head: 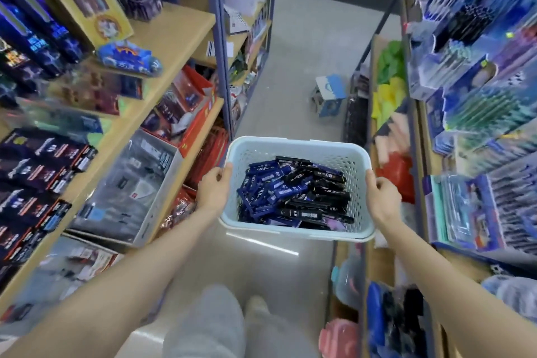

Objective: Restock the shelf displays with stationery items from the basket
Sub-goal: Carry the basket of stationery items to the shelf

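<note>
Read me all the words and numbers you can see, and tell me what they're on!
"EB" (possibly "E8"): white letters on several small dark blue and black flat packs in the pale blue perforated plastic basket.
Smaller print on those packs: too blurred to read.
Black cardboard boxes on the left shelf: print too blurred.
Blue packets on the right shelves: too blurred.

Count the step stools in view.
1. A blue-and-white stool stands on the aisle floor beyond the basket, close to the right shelf unit. Others could be hidden behind the shelving.
</note>
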Demonstrator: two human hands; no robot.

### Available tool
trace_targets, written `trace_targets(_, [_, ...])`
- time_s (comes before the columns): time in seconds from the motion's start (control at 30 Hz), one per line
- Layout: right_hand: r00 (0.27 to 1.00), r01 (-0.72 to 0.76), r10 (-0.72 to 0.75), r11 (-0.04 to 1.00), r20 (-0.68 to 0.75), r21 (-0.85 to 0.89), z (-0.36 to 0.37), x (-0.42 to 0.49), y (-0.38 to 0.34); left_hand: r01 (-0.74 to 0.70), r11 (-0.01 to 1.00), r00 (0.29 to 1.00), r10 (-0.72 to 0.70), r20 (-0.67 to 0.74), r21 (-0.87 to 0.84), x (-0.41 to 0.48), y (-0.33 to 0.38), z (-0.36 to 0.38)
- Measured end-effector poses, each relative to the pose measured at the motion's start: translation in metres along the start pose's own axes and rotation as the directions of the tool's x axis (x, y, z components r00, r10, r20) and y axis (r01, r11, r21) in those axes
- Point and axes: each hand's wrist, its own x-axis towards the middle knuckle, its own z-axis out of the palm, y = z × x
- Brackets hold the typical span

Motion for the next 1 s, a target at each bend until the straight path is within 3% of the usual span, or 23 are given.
trace_targets(0.57, [0.997,-0.068,0.066,0.996,-0.040,-0.053,0.064,0.258,-0.116,-0.097,0.991,0.993,0.090,0.078,0.093,0.280,0.145,0.073])
trace_targets(0.8, [0.991,-0.109,0.104,0.993,-0.085,-0.052,0.062,0.379,-0.154,-0.112,0.991,0.985,0.100,0.141,0.077,0.387,0.214,0.134])
trace_targets(1.0, [0.994,-0.097,0.097,0.995,-0.044,-0.016,0.062,0.500,-0.174,-0.076,0.997,0.987,0.071,0.146,0.030,0.468,0.271,0.194])
